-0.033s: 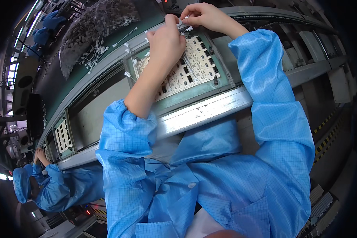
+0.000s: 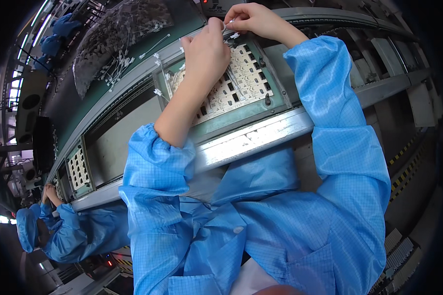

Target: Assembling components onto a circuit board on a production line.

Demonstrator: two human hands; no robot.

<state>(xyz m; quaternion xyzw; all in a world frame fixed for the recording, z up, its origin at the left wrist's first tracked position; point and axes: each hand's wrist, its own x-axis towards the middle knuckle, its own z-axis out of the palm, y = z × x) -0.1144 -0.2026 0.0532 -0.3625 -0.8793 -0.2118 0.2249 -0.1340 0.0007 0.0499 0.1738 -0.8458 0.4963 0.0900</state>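
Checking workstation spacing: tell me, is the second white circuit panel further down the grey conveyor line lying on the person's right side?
No, the second white circuit panel lies to the left, near a co-worker's blue sleeve, on the grey conveyor line.

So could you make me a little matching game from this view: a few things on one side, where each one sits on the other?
Things:
1. left hand
2. right hand
3. heap of white parts
4. co-worker

Places:
a. lower left, at the next tray
b. over the white board
c. upper left, on the green belt
d. top edge, pinching a small white part

Pairs: 1-b, 2-d, 3-c, 4-a
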